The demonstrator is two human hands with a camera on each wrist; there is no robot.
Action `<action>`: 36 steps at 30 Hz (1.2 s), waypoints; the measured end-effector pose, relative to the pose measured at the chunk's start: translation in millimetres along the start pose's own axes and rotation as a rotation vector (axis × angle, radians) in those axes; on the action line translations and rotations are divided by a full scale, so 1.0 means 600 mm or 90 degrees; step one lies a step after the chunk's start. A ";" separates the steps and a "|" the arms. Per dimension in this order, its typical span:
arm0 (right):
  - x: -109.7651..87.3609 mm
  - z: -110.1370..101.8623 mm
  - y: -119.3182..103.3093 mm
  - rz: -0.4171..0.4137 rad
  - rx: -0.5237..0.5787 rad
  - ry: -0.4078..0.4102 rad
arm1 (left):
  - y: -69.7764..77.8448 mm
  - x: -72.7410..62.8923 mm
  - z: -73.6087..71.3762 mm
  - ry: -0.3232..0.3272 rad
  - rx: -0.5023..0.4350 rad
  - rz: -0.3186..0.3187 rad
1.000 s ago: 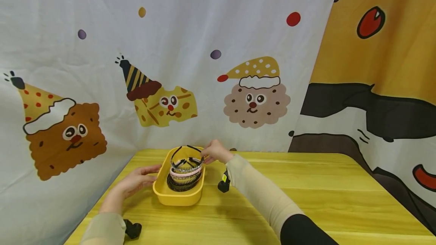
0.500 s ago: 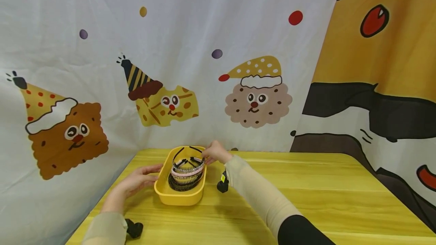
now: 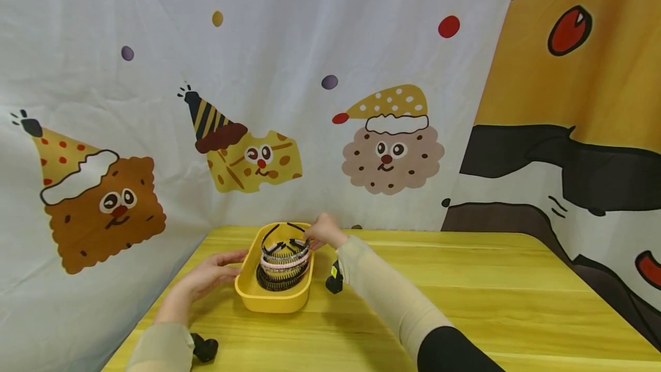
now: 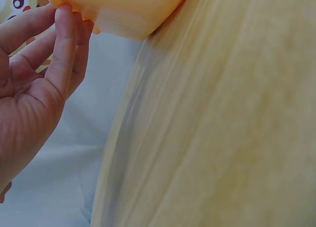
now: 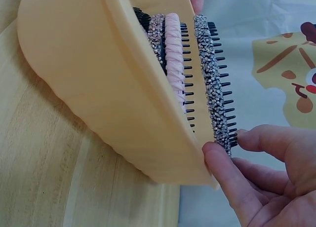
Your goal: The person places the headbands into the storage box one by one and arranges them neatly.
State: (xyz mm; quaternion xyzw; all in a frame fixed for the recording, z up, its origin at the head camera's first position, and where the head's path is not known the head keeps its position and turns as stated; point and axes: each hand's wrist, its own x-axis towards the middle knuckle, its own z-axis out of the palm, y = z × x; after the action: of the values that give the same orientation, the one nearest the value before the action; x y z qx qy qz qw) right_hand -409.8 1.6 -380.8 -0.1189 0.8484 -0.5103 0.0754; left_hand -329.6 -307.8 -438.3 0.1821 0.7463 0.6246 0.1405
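Note:
A yellow plastic basket [image 3: 272, 304] stands at the back left of the table, with several toothed headbands lying stacked in it. My right hand [image 3: 323, 231] is at its right rim, pinching one end of a silver glittery headband [image 5: 212, 81] between thumb and fingers. In the right wrist view that headband stands apart from the pink wrapped headband [image 5: 175, 54] and another sparkly one [image 5: 156, 32] beside it. Black headbands [image 3: 280, 285] lie lowest. At the basket's left side my left hand [image 3: 209, 273] has nearly straight fingers, their tips [image 4: 64, 12] touching the wall near the rim.
The yellow wood-grain table [image 3: 465, 291] reaches out to the right of the basket. Close behind its back edge hangs a printed cloth [image 3: 310, 200], which also runs along the left side. Black wrist devices [image 3: 205, 349] sit at both wrists.
The view has shifted slightly. Both hands keep their places at the basket, and the right hand holds the same headband, with hardly any movement.

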 end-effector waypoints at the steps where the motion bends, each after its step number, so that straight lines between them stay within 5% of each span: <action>1: 0.001 0.001 0.000 0.003 -0.005 0.003 | -0.002 0.001 0.000 0.000 0.000 0.000; 22: 0.001 0.009 -0.004 0.012 -0.039 0.012 | 0.006 -0.004 0.005 0.005 -0.001 0.006; 36: 0.000 0.006 0.003 -0.038 -0.075 0.032 | -0.002 0.000 0.001 0.005 -0.004 0.010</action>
State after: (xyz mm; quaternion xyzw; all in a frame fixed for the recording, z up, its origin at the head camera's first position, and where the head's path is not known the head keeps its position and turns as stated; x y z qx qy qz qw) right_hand -409.0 -0.9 -383.9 -0.1353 0.8747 -0.4644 0.0319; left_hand -329.5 -307.6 -439.6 0.1850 0.7433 0.6290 0.1333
